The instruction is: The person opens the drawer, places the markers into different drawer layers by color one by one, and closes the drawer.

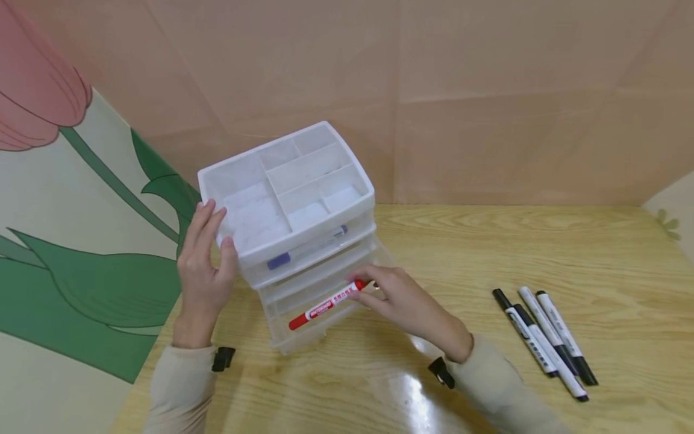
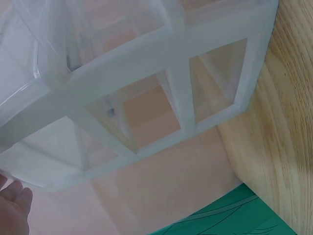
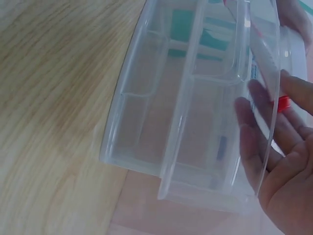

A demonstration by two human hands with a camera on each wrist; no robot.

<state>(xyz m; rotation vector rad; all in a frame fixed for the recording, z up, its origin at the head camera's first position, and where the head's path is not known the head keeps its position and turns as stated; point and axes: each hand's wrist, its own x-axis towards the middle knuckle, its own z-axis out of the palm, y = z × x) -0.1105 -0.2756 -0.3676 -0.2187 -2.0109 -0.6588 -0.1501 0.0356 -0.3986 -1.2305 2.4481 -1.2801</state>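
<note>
A white plastic drawer box (image 1: 309,234) with a divided top tray stands on the table. Its lower clear drawer (image 1: 293,343) is pulled out toward me. My right hand (image 1: 409,301) pinches a red marker (image 1: 325,306) by its right end, over that drawer. In the right wrist view the marker's red end (image 3: 281,103) shows between the fingers, seen partly through clear plastic. My left hand (image 1: 205,274) rests on the box's left side, fingers extended along the rim. The left wrist view shows only its fingertips (image 2: 17,196) at the box's edge.
Inside the closed upper drawer lies a marker with a blue cap (image 1: 279,261). Several black-and-white markers (image 1: 547,343) lie together on the wooden table (image 1: 461,253) at the right. A pinkish-brown wall covering (image 1: 488,108) rises behind the box, and a flower-painted panel (image 1: 108,289) stands at left.
</note>
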